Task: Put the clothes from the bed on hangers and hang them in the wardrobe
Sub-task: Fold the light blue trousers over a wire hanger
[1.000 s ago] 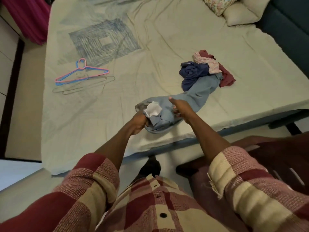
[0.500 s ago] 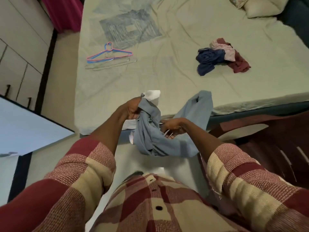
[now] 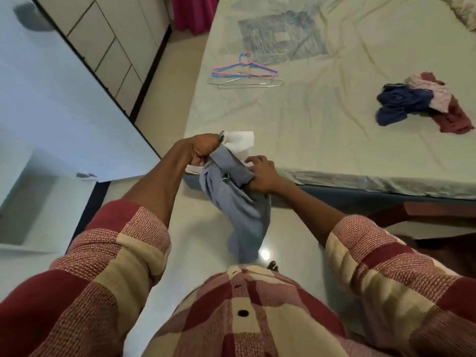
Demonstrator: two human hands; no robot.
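Lifted clear off the bed (image 3: 334, 130) since a second ago, grey-blue garment (image 3: 239, 202) bunched in both grips, left hand (image 3: 198, 150) and right hand (image 3: 260, 173) curled round it; hangers (image 3: 244, 73) untouched, hanging not yet begun.

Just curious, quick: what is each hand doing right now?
Left hand: grips the top of the grey-blue garment.
Right hand: fingers curled onto the same garment, holding it.

Dim, soft, wide-angle-warped; floor glare (image 3: 265, 253)
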